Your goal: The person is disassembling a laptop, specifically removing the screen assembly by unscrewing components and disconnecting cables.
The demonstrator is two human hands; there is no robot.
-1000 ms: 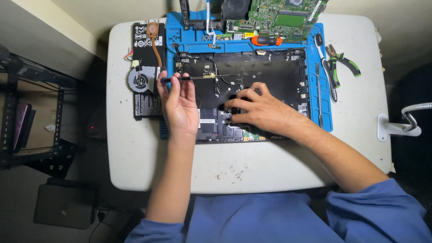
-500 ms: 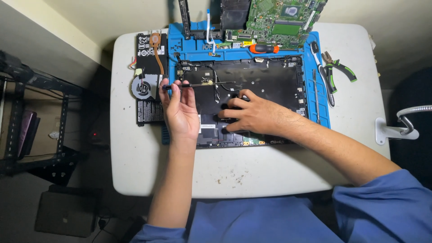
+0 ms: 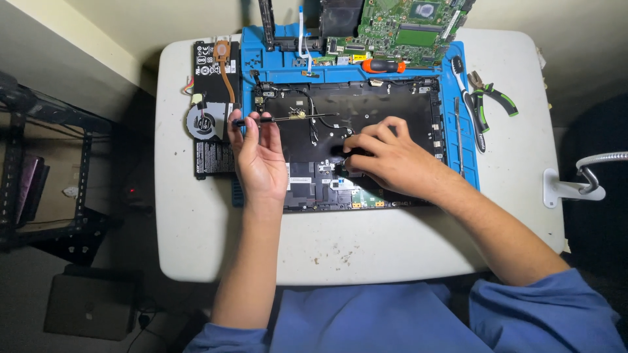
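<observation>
A white, scuffed rectangular table (image 3: pixel 366 242) stands against a pale wall, carrying a blue silicone repair mat (image 3: pixel 468 140) with a gutted black laptop chassis (image 3: pixel 386 104) lying open on it. The person's left hand (image 3: pixel 260 160) rests at the chassis's left edge, thumb and fingers pinching the handle of a slim black screwdriver (image 3: pixel 288 119). The tool's long axis runs nearly level across the chassis, its thin shaft pointing right towards the middle. The right hand (image 3: pixel 386 160) sits just right of the chassis's centre, fingers curled down and pressed onto something inside the shell; whether they grip anything cannot be told. The screwdriver's tip lies just above and left of that right hand, so the right hand is nearer the tip, while the left hand controls the handle. Left of the chassis lie a round grey cooling fan with a copper heat pipe (image 3: pixel 203 121) on a flat black battery pack (image 3: pixel 210 160). Behind the chassis sit a green circuit board (image 3: pixel 405 29) and an orange-handled screwdriver (image 3: pixel 383 66); to its right, green-handled pliers (image 3: pixel 494 98).
</observation>
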